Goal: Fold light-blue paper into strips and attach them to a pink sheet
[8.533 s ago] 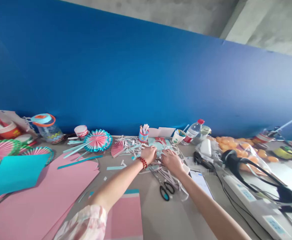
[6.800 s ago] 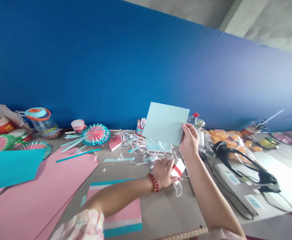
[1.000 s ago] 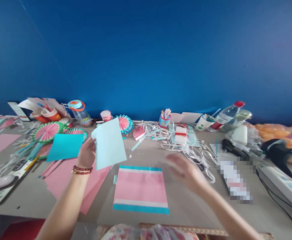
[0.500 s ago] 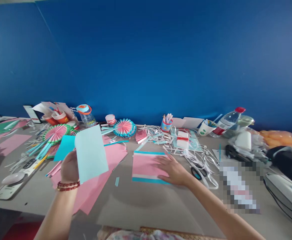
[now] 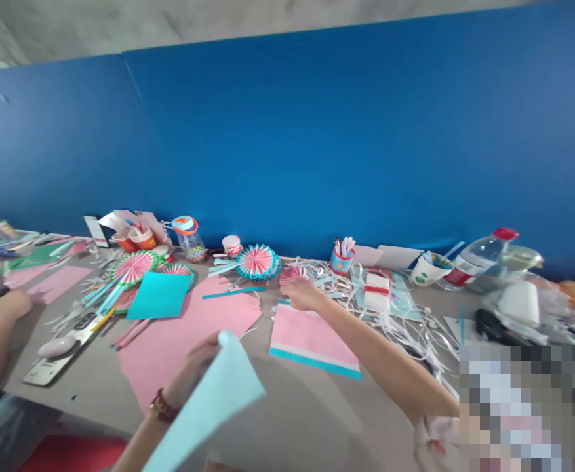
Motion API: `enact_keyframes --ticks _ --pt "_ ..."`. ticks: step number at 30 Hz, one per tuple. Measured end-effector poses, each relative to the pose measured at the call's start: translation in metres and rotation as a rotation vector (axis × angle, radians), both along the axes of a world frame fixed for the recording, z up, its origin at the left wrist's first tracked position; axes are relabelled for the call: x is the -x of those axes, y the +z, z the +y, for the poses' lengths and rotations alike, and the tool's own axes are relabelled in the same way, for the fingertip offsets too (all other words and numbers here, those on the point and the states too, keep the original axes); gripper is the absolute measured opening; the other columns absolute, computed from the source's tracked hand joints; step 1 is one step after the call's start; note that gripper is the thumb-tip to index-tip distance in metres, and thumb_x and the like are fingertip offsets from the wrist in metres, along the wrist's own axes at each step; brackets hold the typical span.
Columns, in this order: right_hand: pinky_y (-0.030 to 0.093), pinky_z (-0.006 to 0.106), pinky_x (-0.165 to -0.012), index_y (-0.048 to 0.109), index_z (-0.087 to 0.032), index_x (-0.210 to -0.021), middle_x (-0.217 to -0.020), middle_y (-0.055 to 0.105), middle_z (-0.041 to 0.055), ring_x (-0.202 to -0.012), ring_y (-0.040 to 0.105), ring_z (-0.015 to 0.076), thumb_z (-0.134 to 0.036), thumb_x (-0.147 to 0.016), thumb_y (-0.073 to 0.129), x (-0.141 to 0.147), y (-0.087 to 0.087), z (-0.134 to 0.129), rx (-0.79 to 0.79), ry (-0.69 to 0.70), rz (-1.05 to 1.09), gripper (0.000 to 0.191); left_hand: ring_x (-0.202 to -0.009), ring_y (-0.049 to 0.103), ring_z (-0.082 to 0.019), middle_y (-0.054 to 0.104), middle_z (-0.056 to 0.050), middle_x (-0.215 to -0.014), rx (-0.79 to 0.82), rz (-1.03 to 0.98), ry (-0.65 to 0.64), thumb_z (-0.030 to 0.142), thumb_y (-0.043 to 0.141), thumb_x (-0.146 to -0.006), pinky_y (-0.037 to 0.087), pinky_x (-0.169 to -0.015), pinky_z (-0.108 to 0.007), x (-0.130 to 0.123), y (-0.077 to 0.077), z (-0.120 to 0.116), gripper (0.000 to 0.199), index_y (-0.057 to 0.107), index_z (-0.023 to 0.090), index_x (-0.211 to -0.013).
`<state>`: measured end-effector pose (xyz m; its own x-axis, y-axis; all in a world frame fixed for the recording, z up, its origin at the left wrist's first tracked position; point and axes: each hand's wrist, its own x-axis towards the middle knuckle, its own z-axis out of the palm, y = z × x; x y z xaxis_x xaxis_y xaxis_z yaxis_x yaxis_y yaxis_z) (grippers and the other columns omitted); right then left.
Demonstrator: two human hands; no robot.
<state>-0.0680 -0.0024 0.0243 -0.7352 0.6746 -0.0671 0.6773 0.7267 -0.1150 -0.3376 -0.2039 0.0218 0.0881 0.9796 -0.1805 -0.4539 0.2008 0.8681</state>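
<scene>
My left hand (image 5: 195, 367) is closed on a pale blue paper sheet (image 5: 218, 400), which curls and hangs tilted above the table's near edge. My right hand (image 5: 301, 295) reaches forward with its fingers drawn together at the lower edge of a small pink folded paper fan (image 5: 293, 274); whatever is between the fingertips is hidden. Below that forearm lies a pink sheet with white and blue border strips (image 5: 311, 337), partly covered by the arm. Large pink sheets (image 5: 169, 347) spread to the left, with a turquoise sheet (image 5: 159, 295) over their far edge.
Along the wall stand a pen cup (image 5: 342, 261), a paper cup (image 5: 429, 269) and a plastic bottle (image 5: 478, 259). White strips and cords (image 5: 410, 321) tangle at right. Pleated rosettes (image 5: 257, 263) lie at the back. Another person's hand (image 5: 9, 305) works with scissors at far left.
My right hand has left the bordered pink sheet and moved forward to the small pink fan. My left hand has lowered the pale blue sheet toward me, and the sheet now curls.
</scene>
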Motion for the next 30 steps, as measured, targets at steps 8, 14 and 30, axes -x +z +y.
enact_keyframes --ticks 8,14,30 --pt "0.043 0.025 -0.077 0.068 -0.02 -0.088 -0.102 0.07 0.0075 -0.099 0.063 0.0227 -0.012 -0.073 0.059 -0.005 0.01 0.001 0.07 -0.105 0.032 0.019 -0.111 0.06 -0.023 0.064 -0.005 -0.125 -0.443 0.799 -0.541 0.015 0.059 -0.08 0.046 -0.096 -0.032 -0.067 -0.002 0.033 0.04 0.065 0.022 -0.119" --pt "0.039 0.021 -0.063 0.06 -0.021 -0.108 -0.097 0.071 0.0035 -0.08 0.064 0.0153 -0.02 -0.09 0.044 -0.026 0.004 -0.013 0.102 -0.309 0.146 0.024 -0.126 0.051 -0.023 0.061 -0.005 -0.133 -0.729 1.138 -0.553 0.014 0.056 -0.08 0.036 -0.11 -0.039 -0.08 -0.013 0.032 0.031 0.065 0.021 -0.109" --pt "0.043 0.023 -0.069 0.058 -0.018 -0.109 -0.092 0.073 0.0087 -0.078 0.067 0.0183 -0.028 -0.098 0.04 0.035 -0.002 -0.028 -0.165 -0.187 0.573 0.024 -0.142 0.032 -0.03 0.059 -0.004 -0.136 -0.711 1.301 -0.156 0.017 0.052 -0.087 0.021 -0.116 -0.056 -0.064 0.002 0.038 0.015 0.066 0.021 -0.089"
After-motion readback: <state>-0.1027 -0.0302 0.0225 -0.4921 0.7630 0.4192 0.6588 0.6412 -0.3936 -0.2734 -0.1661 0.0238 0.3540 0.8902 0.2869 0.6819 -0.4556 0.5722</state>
